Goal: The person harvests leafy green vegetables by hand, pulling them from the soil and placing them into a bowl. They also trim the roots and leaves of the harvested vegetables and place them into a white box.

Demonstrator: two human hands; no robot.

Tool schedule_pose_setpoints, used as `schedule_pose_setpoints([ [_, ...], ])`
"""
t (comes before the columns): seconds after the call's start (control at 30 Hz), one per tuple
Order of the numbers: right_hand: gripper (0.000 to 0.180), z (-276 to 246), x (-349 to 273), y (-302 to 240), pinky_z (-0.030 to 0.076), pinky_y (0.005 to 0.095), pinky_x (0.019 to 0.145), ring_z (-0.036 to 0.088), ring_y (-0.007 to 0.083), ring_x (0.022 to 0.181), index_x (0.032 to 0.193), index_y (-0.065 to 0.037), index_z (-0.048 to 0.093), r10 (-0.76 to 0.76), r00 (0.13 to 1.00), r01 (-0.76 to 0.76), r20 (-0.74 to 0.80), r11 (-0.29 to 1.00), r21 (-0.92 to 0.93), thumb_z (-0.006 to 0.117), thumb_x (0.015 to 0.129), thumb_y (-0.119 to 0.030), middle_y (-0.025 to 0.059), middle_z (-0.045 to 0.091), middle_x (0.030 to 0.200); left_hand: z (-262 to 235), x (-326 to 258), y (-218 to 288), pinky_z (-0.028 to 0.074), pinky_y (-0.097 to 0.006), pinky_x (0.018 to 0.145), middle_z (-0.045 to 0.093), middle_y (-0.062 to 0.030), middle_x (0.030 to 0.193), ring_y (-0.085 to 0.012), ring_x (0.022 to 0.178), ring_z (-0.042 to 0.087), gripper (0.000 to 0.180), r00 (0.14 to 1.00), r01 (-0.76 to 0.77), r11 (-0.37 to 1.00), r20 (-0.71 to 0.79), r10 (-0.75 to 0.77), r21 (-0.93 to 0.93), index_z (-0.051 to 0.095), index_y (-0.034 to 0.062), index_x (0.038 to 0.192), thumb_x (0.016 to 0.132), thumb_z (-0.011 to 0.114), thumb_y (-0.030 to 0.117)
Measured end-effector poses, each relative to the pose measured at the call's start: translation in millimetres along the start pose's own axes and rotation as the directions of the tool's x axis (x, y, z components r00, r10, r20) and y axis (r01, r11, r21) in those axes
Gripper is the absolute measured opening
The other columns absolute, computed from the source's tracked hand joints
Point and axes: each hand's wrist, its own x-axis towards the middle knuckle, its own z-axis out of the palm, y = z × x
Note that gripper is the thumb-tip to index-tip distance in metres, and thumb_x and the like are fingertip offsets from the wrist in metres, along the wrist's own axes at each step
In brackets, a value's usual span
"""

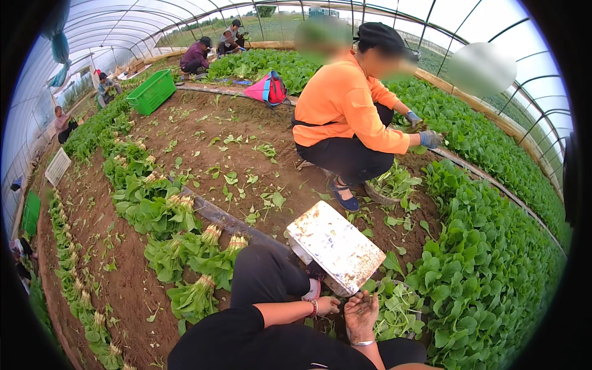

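Down at lower centre, left hand (327, 306) curled, right hand (362, 316) palm-up, whether either grips, I can't tell; stained white platform (336, 243) just above; loose greens (396, 311) lower right.

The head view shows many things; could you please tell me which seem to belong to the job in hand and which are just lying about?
Likely part of the job:
- loose greens beside the right hand
- bundles of greens
- growing greens

Seemingly just lying about:
- pink-and-red bag
- scattered leaves
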Motion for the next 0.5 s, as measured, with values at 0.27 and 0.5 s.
schedule_pose_setpoints([
  [0.27,0.033,22.8,-41.1,-4.1,0.042,0.0268,0.059,0.051,0.014,0.066,0.085,-0.008,0.059,0.01,0.998,-0.011,0.058,1.0,0.018,0.046,0.089,-0.038,0.0027,0.053,0.076,9.9,-36.7,15.4,0.045,-0.024,0.062,0.056,-0.0054,0.1,-0.0115,0.078,0.054,0.05,0.996,-0.091,0.991,0.007,0.092,-0.103,0.045,0.0007,0.119,0.076,0.067,0.01],
  [0.5,0.031,40.6,-52.7,0.1,0.043,0.027,0.06,0.05,0.0138,0.067,0.088,-0.009,0.058,0.004,0.986,-0.022,0.165,0.994,0.109,0.045,0.09,-0.036,0.0022,0.053,0.077,-5.8,-45.1,20.5,0.044,-0.024,0.061,0.056,0.0002,0.095,-0.0094,0.08,0.055,0.046,0.989,-0.145,0.962,-0.035,0.141,-0.23,0.046,0.0064,0.119,0.077,0.065,0.01],
])
